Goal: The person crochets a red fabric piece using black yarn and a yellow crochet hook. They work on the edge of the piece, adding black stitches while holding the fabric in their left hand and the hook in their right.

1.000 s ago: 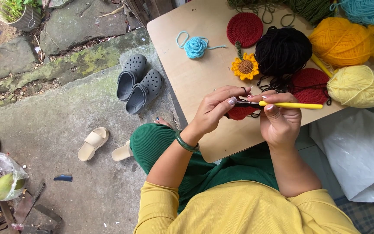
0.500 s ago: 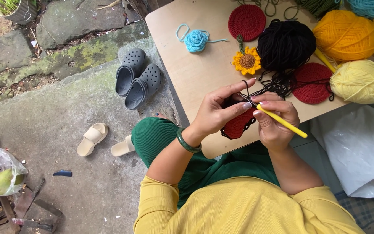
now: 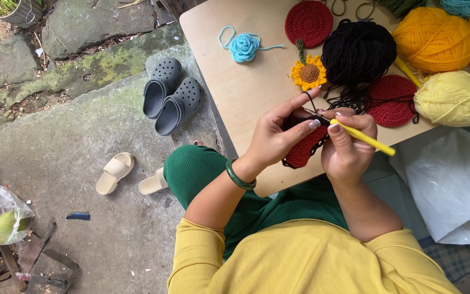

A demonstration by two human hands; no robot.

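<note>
My left hand pinches a red crochet piece with a black edge, index finger raised with black yarn looped over it. My right hand grips a yellow crochet hook, its tip at the piece's upper edge between the two hands. Both hands hover over the near edge of a light wooden table. The black strand runs up to a black yarn ball. A green bangle circles my left wrist.
On the table lie a blue crochet flower, a sunflower, two red discs, orange and pale yellow yarn balls. Grey clogs and beige slides sit on the concrete. A white plastic bag lies right.
The hook has swung from level to pointing down-right, and both hands shifted slightly toward me with the red piece. My left index finger has lifted with the yarn.
</note>
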